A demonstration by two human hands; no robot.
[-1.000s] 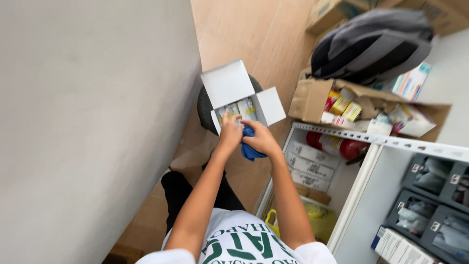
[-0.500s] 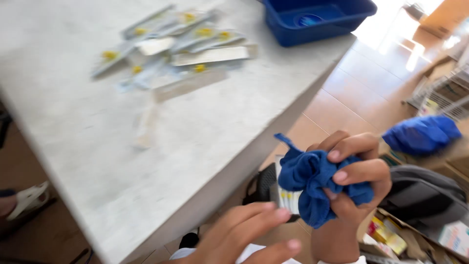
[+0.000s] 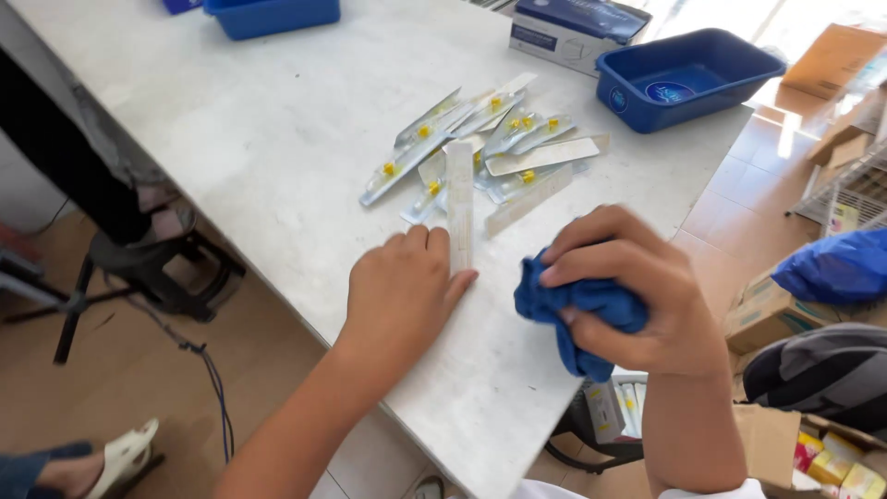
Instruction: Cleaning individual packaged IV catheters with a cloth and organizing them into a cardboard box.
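Far left: a dark-clothed leg of another person over a black stool (image 3: 157, 263), and a foot in a pale sandal (image 3: 120, 453) at the bottom corner, both clear of the work. On the pale speckled stone table (image 3: 231, 139), the person's left hand (image 3: 407, 291) lies palm down near the front edge, fingers together and flat, holding nothing; its fingertips touch the near end of one long white sterile pouch (image 3: 459, 203) that stands apart from the rest. Behind it is a loose heap of flat clear-and-white pouches with yellow-hubbed parts inside (image 3: 490, 152); about ten, overlap blocks an exact count. Right hand (image 3: 637, 296) is closed in a fist around a crumpled blue cloth-like wad (image 3: 577, 310), held at the table's front edge, just right of the lone pouch. Further back: a white-and-blue cardboard box (image 3: 568, 28), one blue plastic tray (image 3: 684, 79) at the right corner, a second blue tray (image 3: 273, 14) at top left, so two trays. Risks, as a judgement: the wad sits at the edge and could drop to the floor if the grip loosens; a sweep of either hand could push the lone pouch into the heap or off the edge. Off the table at right: a blue bag (image 3: 836, 268) and open cardboard cartons (image 3: 832, 453).
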